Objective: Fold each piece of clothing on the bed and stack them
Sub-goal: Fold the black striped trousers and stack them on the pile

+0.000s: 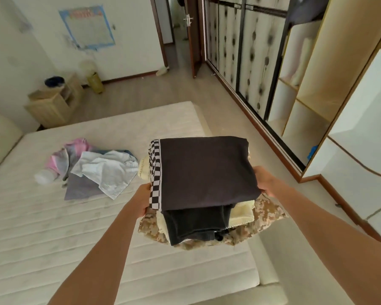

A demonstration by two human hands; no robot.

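Observation:
I hold a stack of folded clothes up above the bed. A dark brown garment with a black-and-white checkered edge lies on top; under it are a black piece, a cream piece and a camouflage piece. My left hand grips the stack's left side and my right hand grips its right side, fingers hidden beneath. Unfolded clothes lie on the mattress to the left: a pale blue shirt, a pink-and-grey garment and a grey piece.
A wooden bedside cabinet stands at the far left by the wall. An open wardrobe with shelves runs along the right. A doorway opens at the back. Bare floor lies between the bed and the wardrobe.

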